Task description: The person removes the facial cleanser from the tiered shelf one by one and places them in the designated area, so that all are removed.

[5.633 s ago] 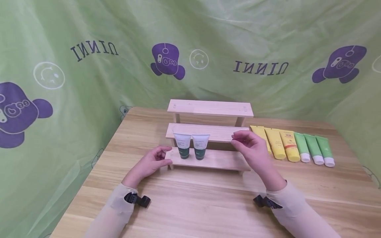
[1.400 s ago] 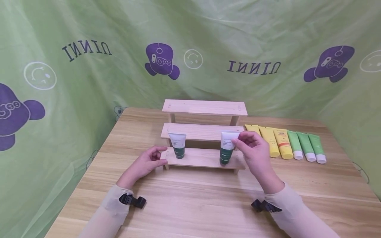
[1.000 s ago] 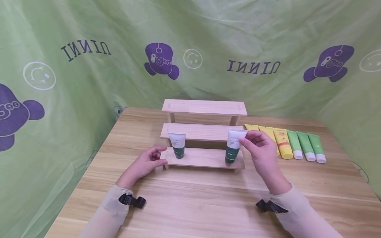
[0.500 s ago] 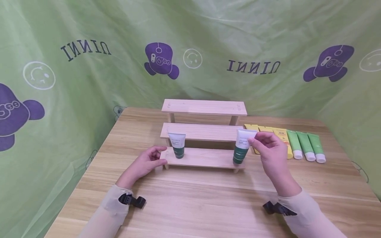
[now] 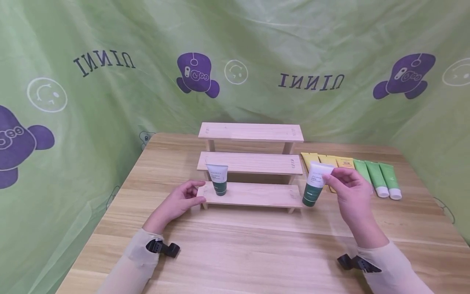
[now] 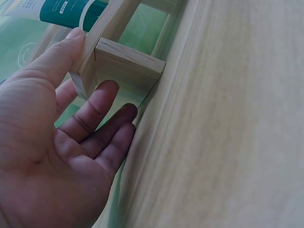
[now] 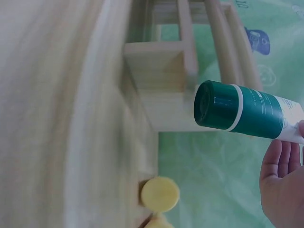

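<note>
My right hand [image 5: 354, 196] pinches a small white-and-dark-green squeeze tube [image 5: 315, 183] by its flat white end, cap down and tilted. The tube is just off the right end of the bottom board of a three-tier wooden stand [image 5: 253, 195]. In the right wrist view its green cap [image 7: 216, 105] points toward the stand's end. My left hand [image 5: 180, 202] grips the left end of the bottom board, thumb on the front edge and the index finger partly hidden behind the board. Near it, a matching tube [image 5: 219, 179] stands upright on that board, cap down.
Yellow tubes [image 5: 310, 157] lie in a row on the wooden table [image 5: 235, 253] right of the stand, partly covered by my right hand and its tube. Green tubes [image 5: 389, 179] with white caps continue the row rightward. A green printed curtain [image 5: 257, 36] hangs behind.
Both white-and-green tubes stood side by side at the bottom board's left; my right hand has taken one and carried it rightward past the board's end. My left hand keeps its place.
</note>
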{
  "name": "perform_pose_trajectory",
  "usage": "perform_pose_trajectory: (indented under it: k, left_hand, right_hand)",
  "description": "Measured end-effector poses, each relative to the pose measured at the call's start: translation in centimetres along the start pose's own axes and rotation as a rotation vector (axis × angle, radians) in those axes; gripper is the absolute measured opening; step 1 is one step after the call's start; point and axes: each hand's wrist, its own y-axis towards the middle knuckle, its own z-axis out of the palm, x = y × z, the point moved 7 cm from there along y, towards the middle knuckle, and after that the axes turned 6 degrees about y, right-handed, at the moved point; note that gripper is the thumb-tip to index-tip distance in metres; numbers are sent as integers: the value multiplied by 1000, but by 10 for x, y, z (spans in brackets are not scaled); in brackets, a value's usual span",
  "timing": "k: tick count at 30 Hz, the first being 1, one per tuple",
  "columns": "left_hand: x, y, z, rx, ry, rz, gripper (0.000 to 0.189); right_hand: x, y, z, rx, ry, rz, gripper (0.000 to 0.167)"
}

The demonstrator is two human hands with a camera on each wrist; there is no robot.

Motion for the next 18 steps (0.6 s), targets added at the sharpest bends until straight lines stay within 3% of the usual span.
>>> perform_pose_trajectory:
  k: [8,18]
  left_hand:
    - [2,0,0,-7,2,0,52]
    - [-1,-1,0,-6,-13,3,51]
  right_hand:
    - [-12,3,-17,-5,-45,17,22]
    - [-28,9,-29,2,-99,112,23]
